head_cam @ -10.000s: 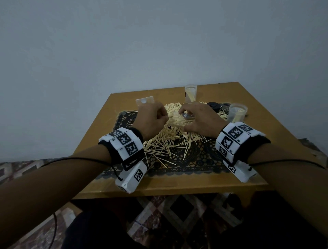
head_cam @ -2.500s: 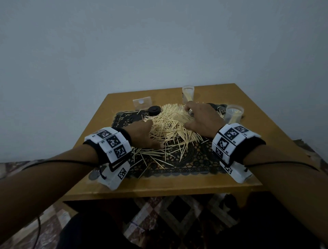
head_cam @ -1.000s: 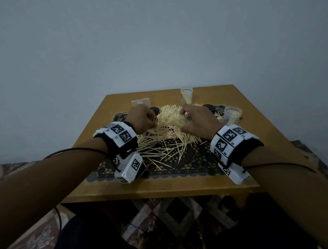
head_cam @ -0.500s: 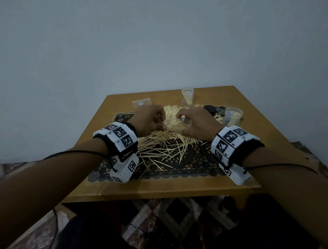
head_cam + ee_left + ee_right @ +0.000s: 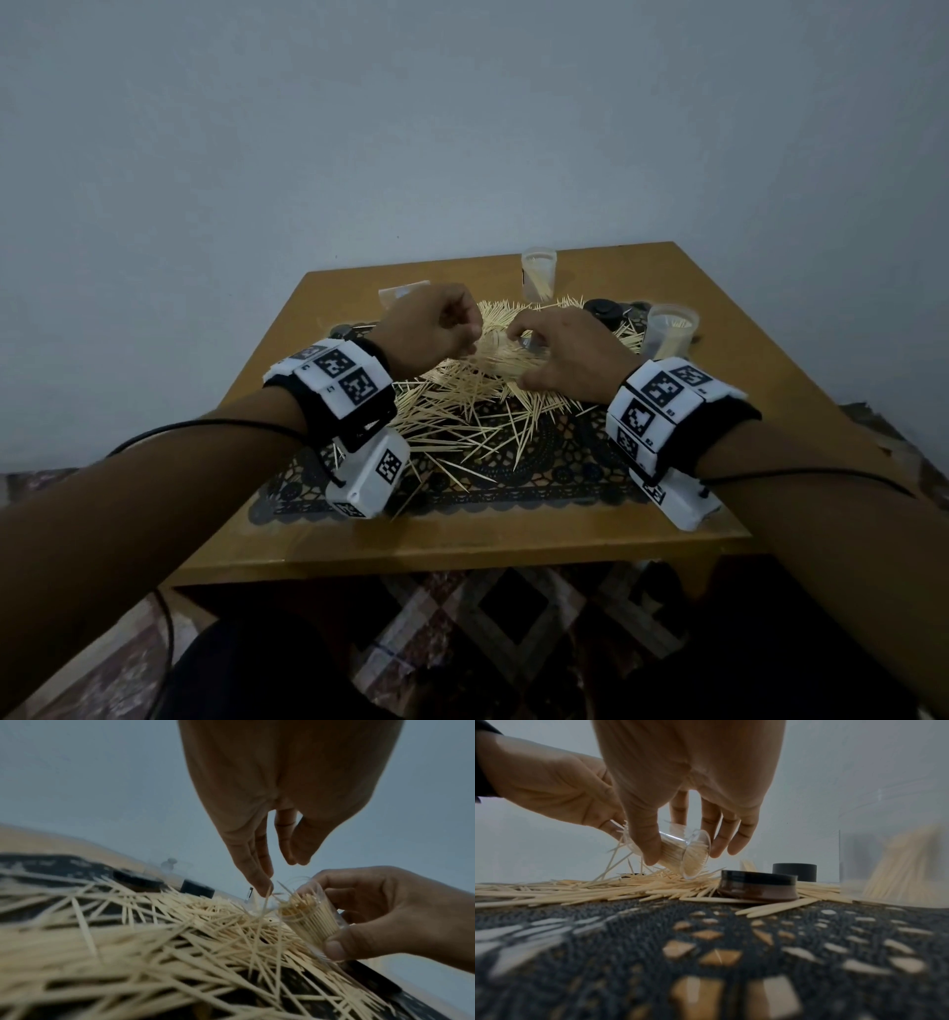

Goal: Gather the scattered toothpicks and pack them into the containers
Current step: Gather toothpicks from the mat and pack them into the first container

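Clear container (image 5: pixel 309 920) tilted in right hand (image 5: pixel 567 360); left hand (image 5: pixel 429 329) pinching toothpicks (image 5: pixel 267 900).

Left hand (image 5: pixel 259 850) pinching toothpicks (image 5: pixel 267 902), right hand (image 5: pixel 380 912) gripping tilted container (image 5: pixel 308 916)

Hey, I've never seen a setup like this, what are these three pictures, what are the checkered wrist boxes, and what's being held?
No robot here: a person wears cameras. One picture comes from the head, the others from a boxed camera on each wrist.

On the wooden table lies a dark patterned mat covered in loose toothpicks, with two upright clear containers and black lids behind.

The right hand grips a tilted clear container, nearly full. The left hand pinches a few toothpicks at its mouth.
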